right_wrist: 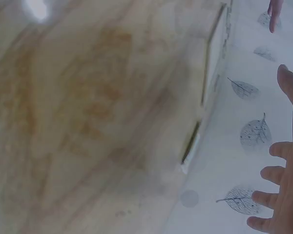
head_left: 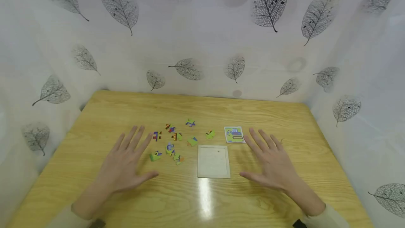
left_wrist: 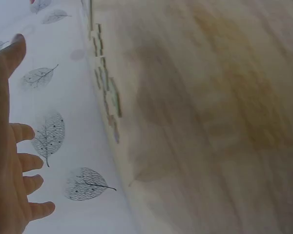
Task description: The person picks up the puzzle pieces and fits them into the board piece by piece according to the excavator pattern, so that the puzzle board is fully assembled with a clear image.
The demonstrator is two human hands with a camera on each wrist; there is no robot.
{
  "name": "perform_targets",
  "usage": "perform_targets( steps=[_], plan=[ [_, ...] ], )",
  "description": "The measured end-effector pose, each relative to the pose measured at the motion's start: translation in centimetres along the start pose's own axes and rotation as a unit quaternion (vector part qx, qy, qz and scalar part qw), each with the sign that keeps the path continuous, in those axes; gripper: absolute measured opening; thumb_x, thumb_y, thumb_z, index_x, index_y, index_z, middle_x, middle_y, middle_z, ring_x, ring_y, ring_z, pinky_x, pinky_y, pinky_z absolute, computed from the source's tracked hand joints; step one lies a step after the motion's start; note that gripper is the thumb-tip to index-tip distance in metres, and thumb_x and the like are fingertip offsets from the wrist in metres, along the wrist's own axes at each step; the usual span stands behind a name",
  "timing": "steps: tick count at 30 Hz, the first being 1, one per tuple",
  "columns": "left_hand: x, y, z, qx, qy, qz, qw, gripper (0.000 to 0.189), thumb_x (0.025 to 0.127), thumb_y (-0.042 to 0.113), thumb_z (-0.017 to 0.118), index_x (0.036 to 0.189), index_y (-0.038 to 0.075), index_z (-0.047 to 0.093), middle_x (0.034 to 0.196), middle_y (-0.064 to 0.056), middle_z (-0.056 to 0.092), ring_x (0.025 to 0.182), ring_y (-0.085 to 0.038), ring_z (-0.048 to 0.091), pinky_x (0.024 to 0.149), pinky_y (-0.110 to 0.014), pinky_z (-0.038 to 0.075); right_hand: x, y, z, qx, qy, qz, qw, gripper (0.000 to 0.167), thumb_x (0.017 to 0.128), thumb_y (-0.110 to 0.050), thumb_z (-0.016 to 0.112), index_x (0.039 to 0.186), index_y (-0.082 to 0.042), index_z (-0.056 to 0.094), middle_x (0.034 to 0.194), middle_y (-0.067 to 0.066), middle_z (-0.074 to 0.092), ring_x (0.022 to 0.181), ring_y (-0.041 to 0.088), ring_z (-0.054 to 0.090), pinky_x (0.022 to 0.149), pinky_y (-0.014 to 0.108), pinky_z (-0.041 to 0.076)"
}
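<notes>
Puzzle pieces [head_left: 178, 136], flat and knobbly-edged, lie scattered across the middle of the worktop [head_left: 158, 200], flashes of green, purple and red among them! Most sit left of the pale square tray [head_left: 213, 162], one beyond its far edge. That tray has a raised rim round a smooth floor, with a small dark mark near the far right corner. Past it, just right, lies a white-bordered picture card [head_left: 234, 134], green and blue.

And the hands! The left hand [head_left: 124, 164] is spread wide near the pieces, fingers straight, thumb out; the right hand [head_left: 270, 164] mirrors it, index fingertip right at the card's edge, though whether it touches, I cannot tell. Yellow wood grain streaks the worktop, a bright glare [head_left: 205, 200] shining in front of the tray. Behind rises pale hanging cloth [head_left: 202, 45], printed with dark, lacy-veined leaves, enclosing the far side and both flanks.
</notes>
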State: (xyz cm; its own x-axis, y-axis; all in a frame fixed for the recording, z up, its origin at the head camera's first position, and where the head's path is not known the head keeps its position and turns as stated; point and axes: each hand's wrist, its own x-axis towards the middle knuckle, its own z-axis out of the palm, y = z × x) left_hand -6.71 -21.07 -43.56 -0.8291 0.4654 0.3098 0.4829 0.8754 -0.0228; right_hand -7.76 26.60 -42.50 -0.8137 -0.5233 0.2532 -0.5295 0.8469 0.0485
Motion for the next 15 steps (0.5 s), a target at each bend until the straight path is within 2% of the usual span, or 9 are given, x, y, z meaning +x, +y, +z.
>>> perform_targets(
  steps=[3,6,10,15],
  plan=[
    [-0.3,-0.2,0.3,-0.002,-0.011,-0.001,0.9999,0.11,0.085,0.088,0.053,0.165,0.014,0.034,0.171,-0.023,0.033,0.159,-0.043,0.032,0.135,-0.057,0.011,0.2,-0.1,0.7,0.011,-0.019,-0.014,0.9997,0.107,0.085,-0.084,0.059,0.167,-0.022,0.03,0.175,0.008,0.031,0.155,0.041,0.038,0.12,0.064,0.038],
    [-0.5,-0.4,0.7,-0.008,-0.023,-0.004,0.9997,0.107,0.084,0.085,0.059,0.161,0.011,0.041,0.168,-0.024,0.039,0.154,-0.045,0.039,0.123,-0.065,0.033,0.4,-0.2,1.6,0.02,-0.039,-0.027,0.9987,0.101,0.086,-0.08,0.063,0.164,-0.02,0.038,0.172,0.008,0.036,0.154,0.041,0.041,0.118,0.062,0.041],
    [-0.9,-0.6,1.4,-0.011,-0.042,-0.008,0.999,0.103,0.084,0.076,0.066,0.158,0.008,0.044,0.165,-0.024,0.043,0.151,-0.045,0.044,0.12,-0.065,0.039,0.7,-0.4,2.6,0.027,-0.061,-0.048,0.9966,0.098,0.087,-0.077,0.065,0.161,-0.016,0.042,0.17,0.01,0.041,0.153,0.041,0.044,0.117,0.06,0.044],
    [-1.3,-1.0,2.1,-0.015,-0.07,-0.015,0.9973,0.1,0.087,0.07,0.068,0.159,0.006,0.042,0.165,-0.024,0.041,0.152,-0.045,0.042,0.121,-0.064,0.039,1.1,-1.0,3.2,0.031,-0.074,-0.067,0.9946,0.097,0.088,-0.073,0.066,0.162,-0.014,0.042,0.168,0.01,0.043,0.151,0.04,0.046,0.116,0.059,0.045]
  ],
)
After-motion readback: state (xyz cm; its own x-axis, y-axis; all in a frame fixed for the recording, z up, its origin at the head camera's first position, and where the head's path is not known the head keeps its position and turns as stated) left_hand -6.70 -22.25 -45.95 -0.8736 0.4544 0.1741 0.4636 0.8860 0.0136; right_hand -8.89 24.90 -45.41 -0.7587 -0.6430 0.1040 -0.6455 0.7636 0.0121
